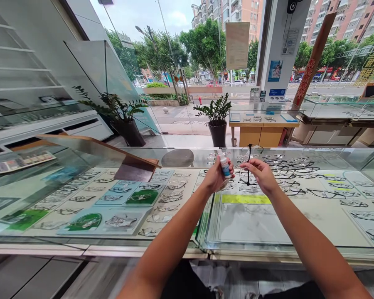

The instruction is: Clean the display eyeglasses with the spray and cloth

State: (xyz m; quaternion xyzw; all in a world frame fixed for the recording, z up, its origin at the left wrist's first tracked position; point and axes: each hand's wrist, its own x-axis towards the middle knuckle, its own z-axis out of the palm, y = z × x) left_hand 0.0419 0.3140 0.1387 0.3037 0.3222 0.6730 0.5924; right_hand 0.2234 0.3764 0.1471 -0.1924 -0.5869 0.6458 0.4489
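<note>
My left hand (214, 176) is closed round a small white bottle with a blue label (225, 165), held upright above the glass display counter (187, 245). Just to its right, my right hand (259, 173) pinches a pair of black-framed glasses (248, 166) that stands on end, one temple pointing up. Both hands hover close together over the counter's middle. Under the glass lie rows of spectacle frames (174, 189) on trays.
A tilted wooden-edged panel (118, 155) rests on the counter at the left. Two potted plants (217, 120) stand on the floor beyond, by a wooden display table (262, 124). White shelving (34, 104) lines the left wall. Large windows face the street.
</note>
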